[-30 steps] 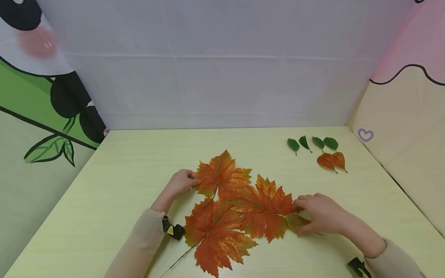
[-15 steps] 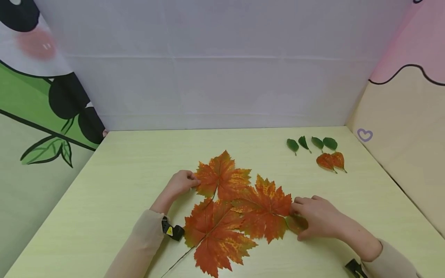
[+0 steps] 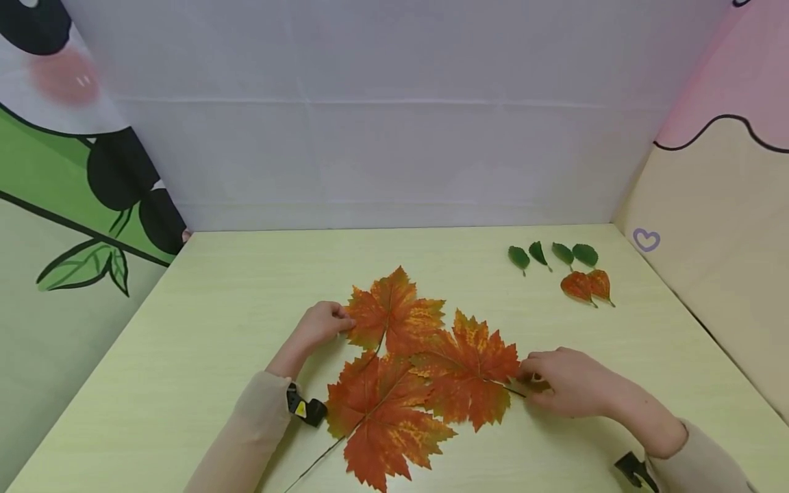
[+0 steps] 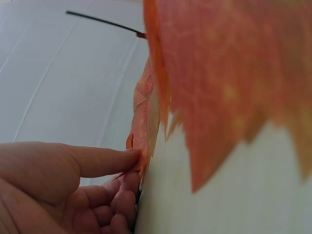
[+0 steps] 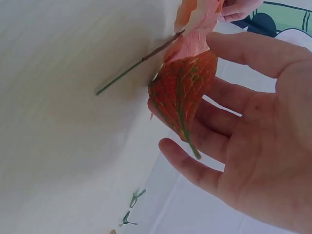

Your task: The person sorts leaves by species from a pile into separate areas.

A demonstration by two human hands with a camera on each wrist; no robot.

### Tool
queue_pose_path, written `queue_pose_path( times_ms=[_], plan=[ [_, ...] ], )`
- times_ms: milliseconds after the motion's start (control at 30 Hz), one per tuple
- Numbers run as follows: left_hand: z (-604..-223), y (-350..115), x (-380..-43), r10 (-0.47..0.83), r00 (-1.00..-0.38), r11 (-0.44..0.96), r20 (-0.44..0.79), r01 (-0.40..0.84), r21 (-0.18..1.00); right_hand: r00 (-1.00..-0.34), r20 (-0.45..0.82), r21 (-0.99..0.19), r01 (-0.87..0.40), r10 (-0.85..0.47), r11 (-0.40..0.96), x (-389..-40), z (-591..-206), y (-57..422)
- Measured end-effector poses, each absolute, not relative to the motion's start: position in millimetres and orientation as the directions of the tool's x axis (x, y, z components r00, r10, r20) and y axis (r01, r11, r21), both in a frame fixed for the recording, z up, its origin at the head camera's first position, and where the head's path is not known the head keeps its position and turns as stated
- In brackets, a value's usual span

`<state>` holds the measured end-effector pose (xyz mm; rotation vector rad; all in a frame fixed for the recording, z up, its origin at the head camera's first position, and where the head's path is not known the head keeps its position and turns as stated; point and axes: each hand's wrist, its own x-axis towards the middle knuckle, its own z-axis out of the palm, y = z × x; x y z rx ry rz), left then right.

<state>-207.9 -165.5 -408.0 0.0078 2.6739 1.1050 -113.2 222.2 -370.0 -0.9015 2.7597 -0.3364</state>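
Three large orange-red maple leaves lie overlapping on the table: an upper one (image 3: 394, 308), a right one (image 3: 474, 373) and a lower one (image 3: 385, 411) with a long thin stem. My left hand (image 3: 320, 323) pinches the left edge of the upper leaf between thumb and fingers, as the left wrist view also shows. Beside the right maple leaf's tip, my right hand (image 3: 573, 382) holds a small red leaf (image 5: 180, 92) with a green stem, thumb at its edge and fingers behind. A bare thin stem (image 5: 119, 80) sticks out from the right maple leaf below that hand.
At the back right lie several small green leaves (image 3: 562, 253) and two small orange leaves (image 3: 578, 286). A pale wall (image 3: 401, 164) closes off the far table edge; printed panels stand at left and right (image 3: 715, 226).
The right hand has drawn the small red leaf off the right maple leaf's stem, whose end now shows bare. The left hand has stayed in place.
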Motion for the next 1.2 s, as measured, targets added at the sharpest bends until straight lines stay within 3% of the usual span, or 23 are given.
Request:
queue_pose_path(
  times_ms=[100,433,1200],
  plan=[
    [-407.9,-165.5,-208.0,0.1,-0.969,0.713,-0.227,-0.089,0.695,-0.787,-0.134,-0.299,-0.548,-0.603,0.782,-115.5,-369.4,223.8],
    [-409.8,-165.4,-209.4,0.104,-0.969,0.709,-0.224,-0.086,0.7,-0.808,0.007,-0.146,-0.584,-0.589,0.799,-124.8,-372.6,227.5],
    [-411.4,-165.5,-210.7,0.103,-0.968,0.707,-0.231,-0.092,0.701,-0.95,0.064,-0.324,-0.309,-0.305,0.894,-173.1,-378.5,255.9]
  ],
)
